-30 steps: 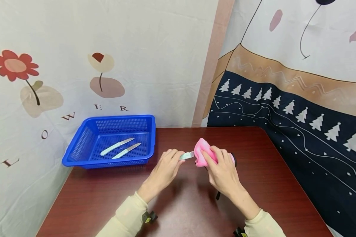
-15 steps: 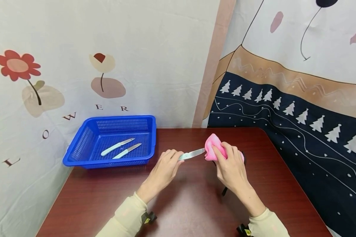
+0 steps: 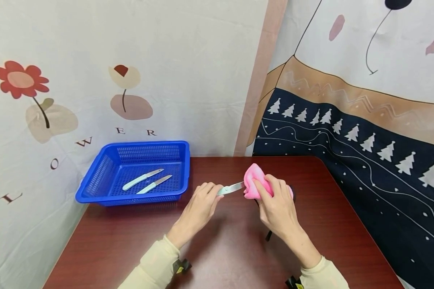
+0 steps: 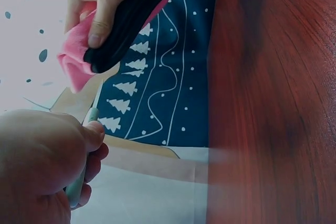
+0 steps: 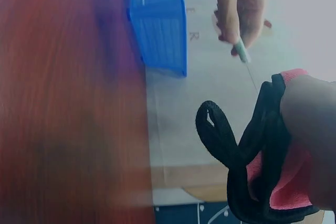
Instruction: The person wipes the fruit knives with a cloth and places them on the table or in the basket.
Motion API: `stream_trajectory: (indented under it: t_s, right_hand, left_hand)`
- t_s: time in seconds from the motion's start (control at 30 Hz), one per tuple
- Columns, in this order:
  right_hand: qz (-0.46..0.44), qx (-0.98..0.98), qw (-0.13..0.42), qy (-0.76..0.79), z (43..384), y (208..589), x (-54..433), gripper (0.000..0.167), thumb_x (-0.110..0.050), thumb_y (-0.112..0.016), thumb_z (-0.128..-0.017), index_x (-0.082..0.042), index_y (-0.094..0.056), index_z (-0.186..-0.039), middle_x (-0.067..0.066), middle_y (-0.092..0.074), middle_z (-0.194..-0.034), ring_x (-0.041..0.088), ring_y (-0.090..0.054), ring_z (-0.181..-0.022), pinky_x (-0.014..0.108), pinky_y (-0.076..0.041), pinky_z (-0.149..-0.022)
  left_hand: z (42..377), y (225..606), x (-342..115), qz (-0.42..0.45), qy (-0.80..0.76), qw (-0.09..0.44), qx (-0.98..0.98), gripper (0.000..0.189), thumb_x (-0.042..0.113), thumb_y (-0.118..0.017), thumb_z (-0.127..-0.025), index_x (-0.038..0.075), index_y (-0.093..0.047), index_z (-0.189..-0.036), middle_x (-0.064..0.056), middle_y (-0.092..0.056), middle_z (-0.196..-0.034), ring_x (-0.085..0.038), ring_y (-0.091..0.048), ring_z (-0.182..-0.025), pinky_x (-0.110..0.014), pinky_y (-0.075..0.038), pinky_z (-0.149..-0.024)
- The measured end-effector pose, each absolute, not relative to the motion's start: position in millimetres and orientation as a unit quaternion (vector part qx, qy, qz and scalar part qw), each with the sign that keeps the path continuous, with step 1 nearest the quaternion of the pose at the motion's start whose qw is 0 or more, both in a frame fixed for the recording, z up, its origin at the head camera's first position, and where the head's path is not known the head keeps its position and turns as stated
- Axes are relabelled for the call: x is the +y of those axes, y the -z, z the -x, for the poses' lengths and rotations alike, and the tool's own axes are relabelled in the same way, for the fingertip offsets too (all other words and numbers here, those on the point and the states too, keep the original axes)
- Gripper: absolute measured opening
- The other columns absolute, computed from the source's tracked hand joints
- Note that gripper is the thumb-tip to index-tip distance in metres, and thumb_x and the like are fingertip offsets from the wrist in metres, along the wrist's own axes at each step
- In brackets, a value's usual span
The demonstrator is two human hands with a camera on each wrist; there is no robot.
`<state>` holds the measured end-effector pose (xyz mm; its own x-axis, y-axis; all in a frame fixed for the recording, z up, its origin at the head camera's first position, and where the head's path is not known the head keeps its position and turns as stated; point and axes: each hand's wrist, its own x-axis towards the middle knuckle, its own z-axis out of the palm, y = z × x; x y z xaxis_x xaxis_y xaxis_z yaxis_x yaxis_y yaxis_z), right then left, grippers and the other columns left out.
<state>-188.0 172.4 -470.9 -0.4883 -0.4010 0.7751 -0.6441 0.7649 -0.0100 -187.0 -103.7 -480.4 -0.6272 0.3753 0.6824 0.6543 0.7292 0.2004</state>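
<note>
My left hand (image 3: pixel 198 208) grips a small knife (image 3: pixel 226 190) by its pale green handle, above the table. Its blade points right, and the tip end is hidden at a pink cloth (image 3: pixel 252 180). With thumb and fingers, my right hand (image 3: pixel 279 208) pinches this cloth, folded, around the blade's end. Black edging (image 4: pixel 118 30) runs along the cloth in the left wrist view. A black loop (image 5: pixel 212 129) hangs from it in the right wrist view. Seen from the left wrist, the knife handle (image 4: pixel 76 190) lies across the curled fingers under the thumb.
At the left back of the dark red wooden table (image 3: pixel 217 257) stands a blue plastic basket (image 3: pixel 182 182). Two knives lie in it, a farther one (image 3: pixel 142 179) and a nearer one (image 3: pixel 153 185). A printed cloth wall (image 3: pixel 202 80) rises behind the table.
The right hand with the pink cloth first slid right along the blade, baring more of it, then came slightly back left. The left hand and knife stay nearly in place.
</note>
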Motion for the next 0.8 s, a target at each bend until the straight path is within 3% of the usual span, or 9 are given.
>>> stream_trajectory:
  t_s: [0.33, 0.5, 0.8]
  right_hand:
    - [-0.364, -0.843, 0.377, -0.127, 177, 477, 145, 0.059, -0.013, -0.085, -0.088, -0.015, -0.073, -0.145, 0.022, -0.067, -0.140, 0.036, -0.063, -0.114, 0.051, -0.057, -0.083]
    - [-0.373, -0.843, 0.371, -0.113, 175, 479, 139, 0.058, -0.014, -0.082, -0.089, -0.016, -0.072, -0.146, 0.020, -0.067, -0.140, 0.034, -0.062, -0.112, 0.052, -0.056, -0.083]
    - [-0.358, -0.849, 0.375, -0.101, 176, 478, 141, 0.060, -0.011, -0.082, -0.086, -0.017, -0.072, -0.145, 0.019, -0.066, -0.139, 0.034, -0.062, -0.112, 0.052, -0.056, -0.081]
  left_hand:
    - [189, 481, -100, 0.304, 0.213, 0.334, -0.866, 0.023, 0.004, -0.085, -0.097, 0.002, -0.075, -0.117, -0.005, -0.072, -0.095, -0.024, -0.066, -0.090, -0.036, -0.053, -0.075]
    - [189, 480, -99, 0.301, 0.211, 0.336, -0.867, 0.024, -0.002, -0.086, -0.093, 0.002, -0.075, -0.115, -0.005, -0.072, -0.095, -0.024, -0.065, -0.091, -0.035, -0.051, -0.074]
    - [188, 479, -100, 0.306, 0.219, 0.331, -0.865, 0.023, 0.006, -0.084, -0.099, 0.003, -0.074, -0.120, -0.005, -0.073, -0.099, -0.023, -0.065, -0.093, -0.035, -0.052, -0.076]
